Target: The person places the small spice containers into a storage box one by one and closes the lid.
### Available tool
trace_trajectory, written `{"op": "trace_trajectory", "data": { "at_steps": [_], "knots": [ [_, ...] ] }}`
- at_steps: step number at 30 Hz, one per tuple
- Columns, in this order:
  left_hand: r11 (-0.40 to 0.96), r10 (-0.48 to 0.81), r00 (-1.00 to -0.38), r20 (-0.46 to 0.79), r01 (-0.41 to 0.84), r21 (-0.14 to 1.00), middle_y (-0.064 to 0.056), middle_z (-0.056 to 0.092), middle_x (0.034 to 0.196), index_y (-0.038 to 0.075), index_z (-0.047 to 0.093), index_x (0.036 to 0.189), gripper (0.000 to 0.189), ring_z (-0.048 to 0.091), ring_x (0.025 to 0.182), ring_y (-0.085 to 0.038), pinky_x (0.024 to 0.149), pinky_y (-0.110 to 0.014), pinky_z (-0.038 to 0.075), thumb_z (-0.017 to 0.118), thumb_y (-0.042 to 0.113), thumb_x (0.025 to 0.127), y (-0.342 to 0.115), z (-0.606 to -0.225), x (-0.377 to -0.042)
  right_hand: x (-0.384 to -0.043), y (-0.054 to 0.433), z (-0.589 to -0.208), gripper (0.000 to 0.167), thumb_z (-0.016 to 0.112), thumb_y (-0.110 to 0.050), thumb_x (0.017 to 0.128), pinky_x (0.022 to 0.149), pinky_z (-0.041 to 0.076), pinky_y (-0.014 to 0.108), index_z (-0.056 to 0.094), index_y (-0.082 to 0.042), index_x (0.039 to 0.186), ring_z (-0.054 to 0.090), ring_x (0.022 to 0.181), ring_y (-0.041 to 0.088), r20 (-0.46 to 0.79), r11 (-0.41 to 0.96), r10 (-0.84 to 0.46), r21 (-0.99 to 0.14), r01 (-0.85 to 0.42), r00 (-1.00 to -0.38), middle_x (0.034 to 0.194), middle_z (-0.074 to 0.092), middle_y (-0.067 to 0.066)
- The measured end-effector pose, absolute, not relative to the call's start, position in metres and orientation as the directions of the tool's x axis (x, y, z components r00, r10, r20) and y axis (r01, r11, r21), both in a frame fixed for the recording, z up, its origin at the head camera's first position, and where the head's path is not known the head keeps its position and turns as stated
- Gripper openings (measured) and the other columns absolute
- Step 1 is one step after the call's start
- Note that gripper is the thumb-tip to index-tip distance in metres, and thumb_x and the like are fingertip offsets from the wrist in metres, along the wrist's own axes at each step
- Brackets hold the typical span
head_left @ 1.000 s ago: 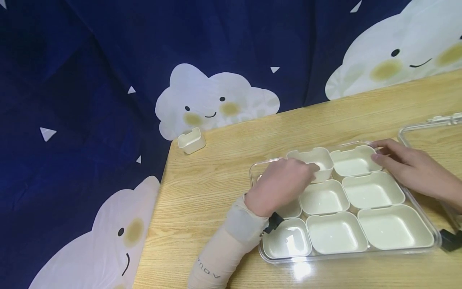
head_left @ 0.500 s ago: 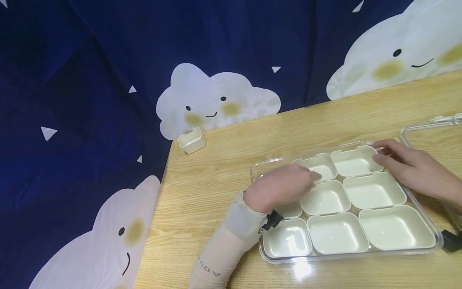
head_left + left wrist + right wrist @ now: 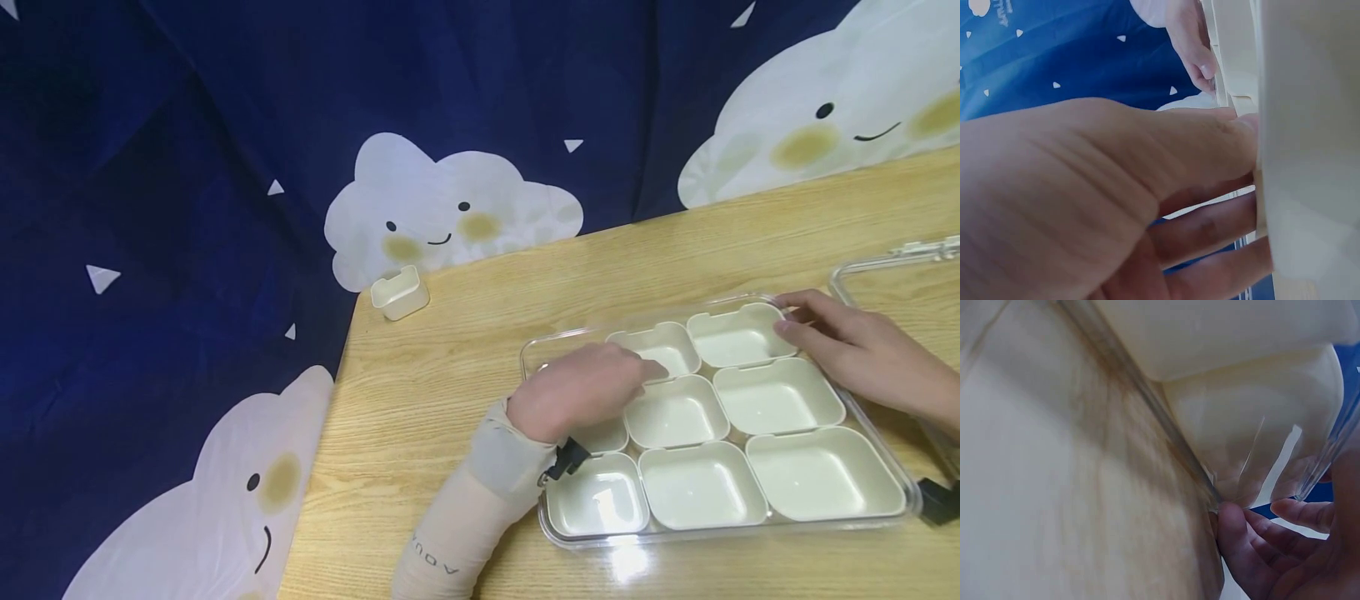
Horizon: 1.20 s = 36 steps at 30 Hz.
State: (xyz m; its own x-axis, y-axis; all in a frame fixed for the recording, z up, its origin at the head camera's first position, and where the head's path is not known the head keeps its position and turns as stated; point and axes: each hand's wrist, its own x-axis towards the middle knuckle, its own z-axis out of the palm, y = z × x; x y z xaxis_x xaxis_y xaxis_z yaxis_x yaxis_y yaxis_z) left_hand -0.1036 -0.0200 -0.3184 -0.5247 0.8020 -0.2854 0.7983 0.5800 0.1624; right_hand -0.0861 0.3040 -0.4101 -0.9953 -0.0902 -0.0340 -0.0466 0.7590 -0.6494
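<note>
A clear plastic case point(image 3: 750, 527) holds several cream storage boxes in rows. My left hand point(image 3: 581, 392) reaches over its left side and pinches the wall of the back middle cream box point(image 3: 663, 343); that box sits level with its neighbours. In the left wrist view, the thumb and fingers point(image 3: 1210, 225) meet a cream wall. The hand hides part of the case's left column. My right hand point(image 3: 855, 346) grips the case's back right corner beside the back right box point(image 3: 738, 337). The right wrist view shows the thumb point(image 3: 1232, 522) against the clear edge.
One small cream box point(image 3: 400, 293) stands alone near the table's far left corner. A clear lid point(image 3: 892, 260) lies at the right, partly out of view. Dark blue cloth with clouds point(image 3: 450, 208) borders the wooden table point(image 3: 420, 392) at the back and left.
The back middle box was raised and tilted a second ago; it has dropped level into the case. My left hand has lowered slightly with it. My right hand has stayed put.
</note>
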Motion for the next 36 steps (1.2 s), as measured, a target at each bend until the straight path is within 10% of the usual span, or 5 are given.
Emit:
{"op": "trace_trajectory", "data": {
  "at_steps": [14,28,36],
  "knots": [
    [0.650,0.737,-0.580,-0.346,0.749,0.129,0.010,0.068,0.097,0.042,0.060,0.135,0.039,0.065,0.097,-0.005,0.078,-0.021,0.052,0.054,0.017,0.106,-0.0195,-0.3181,-0.1002,-0.0863,0.3043,-0.4072,0.049,0.048,-0.043,0.108,0.073,0.033,0.015,0.050,-0.016,0.148,0.048,0.098,-0.013,-0.059,0.775,-0.103,-0.630,-0.043,-0.993,0.130,0.065,0.027],
    [0.617,0.749,-0.564,-0.347,0.785,0.058,0.008,0.062,0.077,0.036,0.059,0.129,0.027,0.064,0.086,-0.009,0.073,-0.024,0.052,0.052,0.022,0.107,-0.0182,-0.3170,-0.0960,-0.0871,0.3044,-0.4083,0.049,0.049,-0.043,0.108,0.073,0.033,0.015,0.050,-0.016,0.148,0.043,0.095,-0.019,-0.052,0.774,-0.103,-0.631,-0.047,-0.993,0.130,0.065,0.026],
    [0.654,0.707,-0.576,-0.411,0.753,0.068,0.009,0.072,0.108,0.039,0.052,0.146,0.039,0.067,0.106,-0.008,0.086,-0.025,0.056,0.050,0.032,0.108,-0.0172,-0.3147,-0.0946,-0.0870,0.3044,-0.4082,0.048,0.049,-0.042,0.108,0.073,0.032,0.014,0.050,-0.016,0.148,0.043,0.096,-0.020,-0.051,0.771,-0.106,-0.635,-0.050,-0.993,0.131,0.065,0.027]
  ]
}}
